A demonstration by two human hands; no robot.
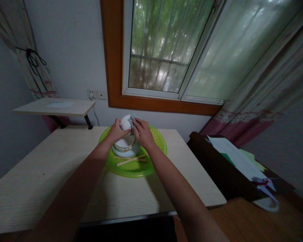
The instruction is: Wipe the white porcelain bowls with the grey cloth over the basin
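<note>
Far left there's a pale curtain (11,20) tied back with a black cord (32,57), then a little raised shelf (40,105) with a sheet of paper (59,105) on it, and an outlet (96,94) on the wall. The table (37,181) is pale wood-look stuff, with a bright green round tray (158,137) on it, perforated as far as I can see.

The left hand (115,132) is closed around the left side of a small bowl (125,121), fingers curled round it and thumb along the bottom. The bowl is up off the tray, tilted, right above the rest of the dishes. It's white, rounded, kinda glossy, with a small dark reddish mark near the thumb. Can't tell which way the mouth faces.

Below is a lower bowl (123,144), white with a patterned band, sitting on a white plate (123,154). Pale chopsticks (131,160) lie crossed on the tray in front.

The right hand (143,134) has its fingers bent over a grey-blue cloth (132,117), pressing it to the bowl's right side. Behind all that is a barred window (164,43) in an orange-brown frame. Far right: papers (236,159) on something dark brown, plus another curtain with a pink hem.
</note>
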